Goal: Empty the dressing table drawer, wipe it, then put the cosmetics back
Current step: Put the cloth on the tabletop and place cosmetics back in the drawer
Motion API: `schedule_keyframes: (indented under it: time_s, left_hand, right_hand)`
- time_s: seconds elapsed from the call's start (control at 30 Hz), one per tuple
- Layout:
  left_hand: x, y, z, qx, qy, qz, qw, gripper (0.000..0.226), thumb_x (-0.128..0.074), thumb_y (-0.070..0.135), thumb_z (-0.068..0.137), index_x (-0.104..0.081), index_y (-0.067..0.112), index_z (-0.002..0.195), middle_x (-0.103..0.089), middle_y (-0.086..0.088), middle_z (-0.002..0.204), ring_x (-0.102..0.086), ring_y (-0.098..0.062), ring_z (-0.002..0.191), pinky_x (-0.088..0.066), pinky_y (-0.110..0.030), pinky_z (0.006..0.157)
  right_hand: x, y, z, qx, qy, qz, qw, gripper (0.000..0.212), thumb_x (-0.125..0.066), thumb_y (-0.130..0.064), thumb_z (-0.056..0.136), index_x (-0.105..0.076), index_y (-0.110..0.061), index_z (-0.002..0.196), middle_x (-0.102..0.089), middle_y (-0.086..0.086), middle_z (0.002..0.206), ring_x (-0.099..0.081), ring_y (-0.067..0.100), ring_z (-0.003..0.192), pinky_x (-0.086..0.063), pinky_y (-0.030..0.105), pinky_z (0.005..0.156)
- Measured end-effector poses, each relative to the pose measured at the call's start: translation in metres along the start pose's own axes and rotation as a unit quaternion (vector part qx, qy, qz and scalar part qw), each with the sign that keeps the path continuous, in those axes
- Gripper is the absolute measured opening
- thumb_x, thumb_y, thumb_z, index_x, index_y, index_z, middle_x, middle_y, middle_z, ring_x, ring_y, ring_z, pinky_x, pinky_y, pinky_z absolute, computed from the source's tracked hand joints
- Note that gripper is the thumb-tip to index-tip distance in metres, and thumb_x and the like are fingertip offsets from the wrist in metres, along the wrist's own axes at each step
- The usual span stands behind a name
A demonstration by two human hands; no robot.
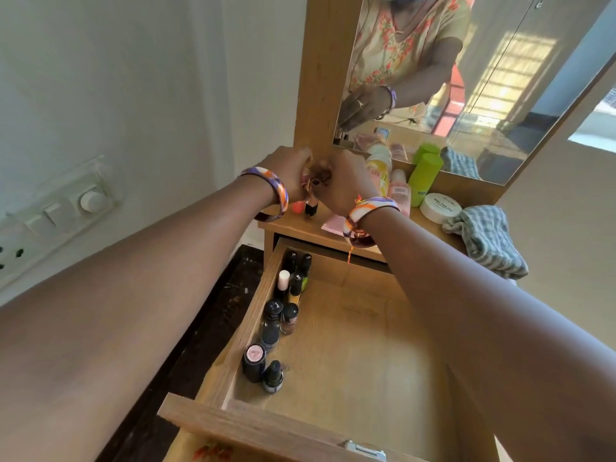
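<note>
The wooden drawer (pixel 366 345) is pulled open below the dressing table top (pixel 300 228). Several nail polish bottles (pixel 271 328) stand in a row along its left wall; the rest of its floor is bare. My left hand (pixel 290 175) and my right hand (pixel 346 181) meet above the top's left end. Both have fingers curled round a small bunch of dark cosmetic tubes (pixel 316 180), which are partly hidden. Just below the hands, a black lipstick (pixel 311 208) and a coral item (pixel 298 206) stand on the top.
On the top stand a yellow bottle (pixel 378 171), a pink bottle (pixel 400 191), a green bottle (pixel 425 178) and a white jar (pixel 438 208). A checked cloth (pixel 486 238) hangs off the right end. The mirror (pixel 433 78) is behind, a switch panel (pixel 66 201) at left.
</note>
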State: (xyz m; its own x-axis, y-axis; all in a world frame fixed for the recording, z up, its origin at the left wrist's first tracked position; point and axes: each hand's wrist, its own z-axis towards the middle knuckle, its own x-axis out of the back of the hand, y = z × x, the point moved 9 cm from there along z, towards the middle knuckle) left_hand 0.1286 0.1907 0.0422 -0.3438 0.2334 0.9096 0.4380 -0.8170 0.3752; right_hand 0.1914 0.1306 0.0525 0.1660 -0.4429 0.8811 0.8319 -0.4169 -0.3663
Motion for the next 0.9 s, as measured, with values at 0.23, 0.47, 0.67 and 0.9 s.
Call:
schedule_keyframes:
  time_s: [0.23,0.47,0.67,0.9]
  left_hand:
    - [0.028,0.026,-0.018,-0.023,0.022,-0.021,0.999,0.038,-0.069,0.013,0.079,-0.056,0.003,0.113,-0.061,-0.020,0.110,-0.057,-0.030,0.091,-0.040,-0.028,0.072]
    - [0.013,0.052,-0.063,-0.049,-0.103,0.031,0.993,0.023,-0.076,0.027,0.071,-0.061,0.009,0.067,-0.057,-0.008,0.073,-0.049,-0.018,0.057,-0.037,-0.023,0.051]
    - [-0.025,0.061,-0.101,-0.028,-0.239,-0.028,0.970,0.016,-0.076,0.014,0.073,-0.062,0.009,0.079,-0.068,-0.012,0.082,-0.067,-0.021,0.067,-0.057,-0.028,0.063]
    - [-0.069,0.091,-0.120,-0.058,-0.239,-0.008,0.969,0.025,-0.079,0.017,0.068,-0.055,0.019,0.066,-0.056,0.003,0.068,-0.053,-0.014,0.063,-0.045,-0.020,0.051]
  right_hand:
    - [0.045,-0.013,-0.029,0.000,0.009,0.057,0.998,0.024,-0.068,-0.004,0.075,-0.073,-0.007,0.098,-0.067,0.004,0.084,-0.050,0.004,0.064,-0.033,0.002,0.054]
    - [0.059,-0.023,-0.086,-0.011,-0.095,0.047,0.994,0.020,-0.063,0.000,0.074,-0.073,-0.003,0.091,-0.071,0.013,0.088,-0.057,0.016,0.076,-0.055,0.033,0.079]
    - [0.041,-0.015,-0.129,-0.035,-0.153,0.060,0.986,0.015,-0.067,-0.001,0.071,-0.072,-0.007,0.084,-0.063,0.000,0.071,-0.055,0.007,0.059,-0.048,0.014,0.053]
    - [0.038,0.025,-0.166,-0.072,-0.194,0.000,0.978,0.023,-0.064,0.001,0.070,-0.074,-0.009,0.088,-0.067,0.003,0.079,-0.059,0.013,0.073,-0.054,0.025,0.066]
